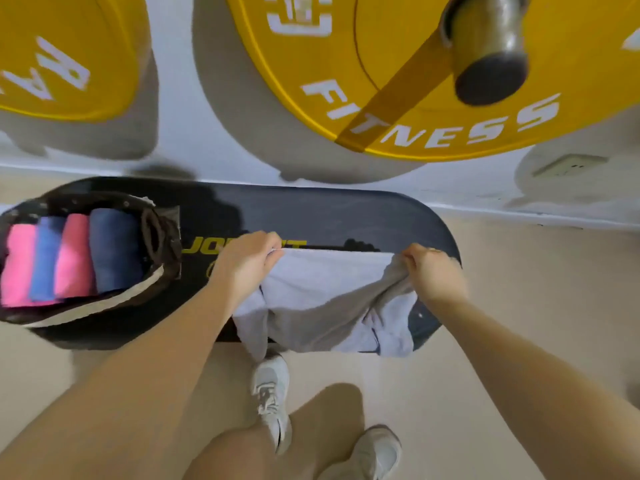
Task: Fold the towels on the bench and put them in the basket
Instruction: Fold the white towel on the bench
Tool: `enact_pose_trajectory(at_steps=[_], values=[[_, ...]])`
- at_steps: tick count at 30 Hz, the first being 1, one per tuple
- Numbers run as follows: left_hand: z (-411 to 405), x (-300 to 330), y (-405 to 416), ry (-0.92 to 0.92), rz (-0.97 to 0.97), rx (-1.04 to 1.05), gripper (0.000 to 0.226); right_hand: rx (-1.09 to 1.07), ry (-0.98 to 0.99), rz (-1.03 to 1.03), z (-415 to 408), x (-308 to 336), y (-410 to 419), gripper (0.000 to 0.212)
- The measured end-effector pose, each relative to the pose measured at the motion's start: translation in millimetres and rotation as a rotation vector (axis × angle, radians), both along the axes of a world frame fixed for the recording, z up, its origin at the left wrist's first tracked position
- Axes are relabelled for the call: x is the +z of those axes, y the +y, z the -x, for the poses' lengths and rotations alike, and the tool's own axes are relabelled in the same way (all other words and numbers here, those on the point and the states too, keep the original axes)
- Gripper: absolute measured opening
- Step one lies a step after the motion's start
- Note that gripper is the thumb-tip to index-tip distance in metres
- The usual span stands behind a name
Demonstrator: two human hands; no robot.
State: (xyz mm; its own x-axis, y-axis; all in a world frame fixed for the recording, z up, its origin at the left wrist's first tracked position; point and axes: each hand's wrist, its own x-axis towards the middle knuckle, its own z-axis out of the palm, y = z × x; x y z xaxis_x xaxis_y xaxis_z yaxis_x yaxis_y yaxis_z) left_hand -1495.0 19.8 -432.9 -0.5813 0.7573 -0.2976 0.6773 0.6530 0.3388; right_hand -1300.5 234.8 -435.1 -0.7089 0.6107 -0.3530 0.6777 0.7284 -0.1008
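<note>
Soft, pale grey terry, the towel (329, 299) looks light and limp, so it should sag and bunch wherever it is unsupported; its corners and top edge seem the best places to take hold. It lies crumpled across the near half of the black padded table (346, 216), its lower edge drooping over the front. Left hand (247, 261) pinches the upper left corner; right hand (433, 271) grips a gathered bunch at the right. On the table's left end, a dark basket (104, 306) holds four folded towels (69, 258), pink and blue.
</note>
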Motion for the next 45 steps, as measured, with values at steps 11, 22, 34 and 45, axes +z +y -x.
enact_pose_trajectory(at_steps=[11,22,34,45], values=[[22,-126,26,0.186,-0.314,0.098,0.044,-0.148,0.262,-0.044,82,-122,23,0.029],[-31,-150,-109,0.127,0.019,0.524,0.036,0.692,0.436,0.18,189,-142,-147,0.028],[-52,-169,-106,-0.23,-0.307,0.692,0.022,1.163,0.1,-0.387,205,-146,-160,0.023],[-23,-160,-144,-0.311,-0.576,1.053,0.018,1.151,-0.064,-0.164,182,-143,-133,0.025]])
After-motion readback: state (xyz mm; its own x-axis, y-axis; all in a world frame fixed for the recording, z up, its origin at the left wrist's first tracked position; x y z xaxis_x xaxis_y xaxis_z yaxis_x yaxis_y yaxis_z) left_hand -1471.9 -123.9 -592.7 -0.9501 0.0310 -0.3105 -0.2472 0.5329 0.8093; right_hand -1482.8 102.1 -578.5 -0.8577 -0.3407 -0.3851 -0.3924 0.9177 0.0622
